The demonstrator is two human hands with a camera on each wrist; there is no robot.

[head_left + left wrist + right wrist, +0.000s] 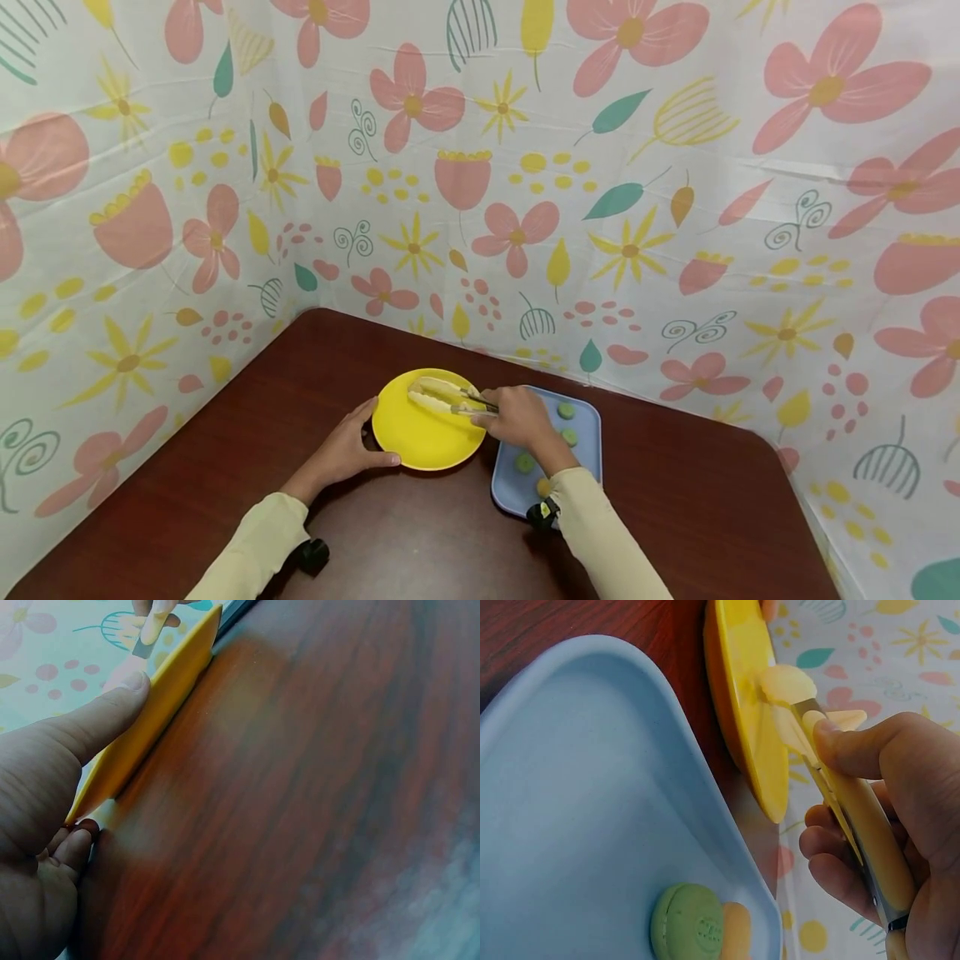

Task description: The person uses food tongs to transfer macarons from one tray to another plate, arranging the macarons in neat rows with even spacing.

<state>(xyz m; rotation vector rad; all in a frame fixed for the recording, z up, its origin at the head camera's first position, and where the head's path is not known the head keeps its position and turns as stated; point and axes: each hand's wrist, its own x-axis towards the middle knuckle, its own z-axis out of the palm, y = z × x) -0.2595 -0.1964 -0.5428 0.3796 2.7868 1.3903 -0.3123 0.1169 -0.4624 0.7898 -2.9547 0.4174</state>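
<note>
A round yellow plate (427, 442) lies on the dark wood table. My left hand (347, 446) grips its left rim; in the left wrist view the thumb lies along the edge, with fingertips tucked at its underside. My right hand (519, 417) holds a pair of tongs (866, 832) with cream tips, which reach over the plate. No item shows between the tips. Below the right forearm sits a light blue tray (508, 493) bearing green macarons (686, 922) and a yellow-orange macaron (543, 487). The forearm hides part of the tray.
A floral cloth (517, 167) hangs as a wall behind the table (675, 500) and along its left side. The tray stands just right of the plate, close to the back edge. Dark straps with small devices (311, 554) sit at both wrists.
</note>
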